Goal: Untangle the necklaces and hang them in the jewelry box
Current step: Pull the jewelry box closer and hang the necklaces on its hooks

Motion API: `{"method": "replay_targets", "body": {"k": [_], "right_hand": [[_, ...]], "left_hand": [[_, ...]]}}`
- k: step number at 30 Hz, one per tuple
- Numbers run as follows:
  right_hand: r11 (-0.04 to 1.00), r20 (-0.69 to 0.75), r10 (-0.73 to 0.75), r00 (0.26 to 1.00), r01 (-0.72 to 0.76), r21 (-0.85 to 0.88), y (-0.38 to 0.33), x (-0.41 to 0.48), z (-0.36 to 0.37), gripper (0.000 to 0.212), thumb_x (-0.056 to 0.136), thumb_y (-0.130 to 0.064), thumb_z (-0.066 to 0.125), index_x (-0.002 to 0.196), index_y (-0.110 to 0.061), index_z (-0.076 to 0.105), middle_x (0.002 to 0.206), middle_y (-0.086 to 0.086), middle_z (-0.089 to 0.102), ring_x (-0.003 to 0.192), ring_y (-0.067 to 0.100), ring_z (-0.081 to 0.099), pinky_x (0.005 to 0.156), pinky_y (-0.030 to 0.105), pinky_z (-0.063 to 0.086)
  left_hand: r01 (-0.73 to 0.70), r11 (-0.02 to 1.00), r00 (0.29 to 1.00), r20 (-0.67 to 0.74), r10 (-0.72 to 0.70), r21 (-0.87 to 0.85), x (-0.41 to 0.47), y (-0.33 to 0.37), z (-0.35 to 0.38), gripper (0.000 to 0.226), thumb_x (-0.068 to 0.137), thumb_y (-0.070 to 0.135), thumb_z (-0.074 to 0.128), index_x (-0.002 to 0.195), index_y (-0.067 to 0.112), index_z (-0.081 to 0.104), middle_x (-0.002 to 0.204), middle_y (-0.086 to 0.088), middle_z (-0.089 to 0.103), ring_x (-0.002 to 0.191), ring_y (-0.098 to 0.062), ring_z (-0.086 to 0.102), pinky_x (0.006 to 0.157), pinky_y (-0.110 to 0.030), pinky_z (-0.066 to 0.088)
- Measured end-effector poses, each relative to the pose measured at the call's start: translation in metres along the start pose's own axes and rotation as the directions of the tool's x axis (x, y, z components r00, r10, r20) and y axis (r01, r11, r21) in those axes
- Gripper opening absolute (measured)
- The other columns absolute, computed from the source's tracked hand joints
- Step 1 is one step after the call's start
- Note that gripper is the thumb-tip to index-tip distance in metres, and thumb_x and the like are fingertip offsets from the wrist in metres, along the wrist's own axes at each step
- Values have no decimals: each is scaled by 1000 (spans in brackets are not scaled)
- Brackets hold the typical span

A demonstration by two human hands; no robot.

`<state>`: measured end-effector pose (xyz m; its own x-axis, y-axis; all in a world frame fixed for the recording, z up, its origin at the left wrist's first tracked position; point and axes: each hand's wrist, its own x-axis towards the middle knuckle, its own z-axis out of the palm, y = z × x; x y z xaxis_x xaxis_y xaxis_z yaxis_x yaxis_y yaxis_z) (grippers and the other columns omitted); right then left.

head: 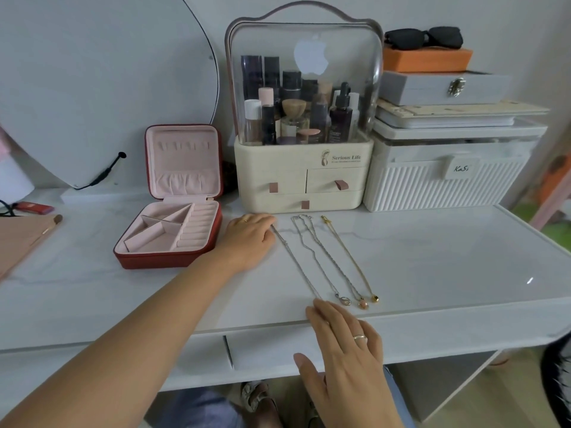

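Several necklaces lie straight and side by side on the white tabletop. The leftmost is a plain silver chain (296,260). To its right lie a silver chain with a silver pendant (343,301), a chain with a pink pendant (363,304) and a gold chain with a gold pendant (374,299). My left hand (250,239) rests palm down on the table, its fingertips on the upper end of the plain silver chain. My right hand (343,344) lies at the table's front edge, straight fingertips touching that chain's lower end. The red jewelry box (168,259) stands open to the left, pink inside, with its lid (183,162) upright.
Behind the necklaces stand a cream cosmetics organizer (302,177) with a clear dome and a white ribbed storage box (441,186) stacked with cases and sunglasses. A round mirror (102,88) leans at back left. A pink pad (18,239) with a brush lies far left.
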<state>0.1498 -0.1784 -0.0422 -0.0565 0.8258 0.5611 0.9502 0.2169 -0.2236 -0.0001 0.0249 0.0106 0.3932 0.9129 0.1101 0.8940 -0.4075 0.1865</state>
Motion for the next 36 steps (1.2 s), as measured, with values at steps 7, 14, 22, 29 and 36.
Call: {"method": "replay_targets", "body": {"k": [7, 14, 22, 29, 36], "right_hand": [[999, 33, 18, 999, -20, 48, -2, 1, -3, 55, 96, -54, 19, 123, -21, 54, 131, -3, 59, 124, 10, 43, 99, 33, 28], [991, 74, 122, 990, -126, 46, 18, 9, -22, 64, 97, -54, 15, 123, -19, 61, 132, -5, 58, 124, 7, 44, 106, 30, 16], [995, 71, 100, 992, -100, 3, 22, 9, -14, 67, 95, -53, 12, 114, -20, 68, 126, -6, 63, 120, 8, 45, 107, 36, 14], [998, 1, 58, 998, -58, 5, 19, 11, -8, 44, 74, -44, 46, 101, -22, 73, 111, -9, 68, 110, 5, 47, 103, 31, 13], [994, 37, 101, 994, -103, 40, 19, 8, -13, 53, 94, -51, 20, 121, -25, 57, 129, -5, 61, 122, 9, 44, 105, 33, 13]], "left_hand": [[-39, 994, 996, -84, 31, -99, -7, -2, 3, 46, 99, 16, 31, 145, 14, 34, 153, 0, 32, 138, -20, 29, 111, -35, 22], [-210, 972, 973, -121, 197, -109, 1, 12, -2, 46, 100, 22, 26, 143, 15, 40, 151, 0, 37, 140, -15, 28, 114, -28, 16], [-183, 983, 981, 50, 185, -31, 13, 26, 10, 48, 103, 37, 20, 150, 25, 23, 158, 10, 18, 145, -8, 10, 114, -28, 3], [-87, 996, 992, 93, 85, 7, 10, 22, 7, 52, 103, 39, 20, 152, 21, 15, 160, 7, 11, 146, -11, 8, 115, -29, 3], [-98, 995, 995, 23, 99, -28, 7, 27, 5, 51, 103, 36, 23, 150, 18, 17, 158, 2, 19, 144, -14, 15, 114, -29, 10]]}}
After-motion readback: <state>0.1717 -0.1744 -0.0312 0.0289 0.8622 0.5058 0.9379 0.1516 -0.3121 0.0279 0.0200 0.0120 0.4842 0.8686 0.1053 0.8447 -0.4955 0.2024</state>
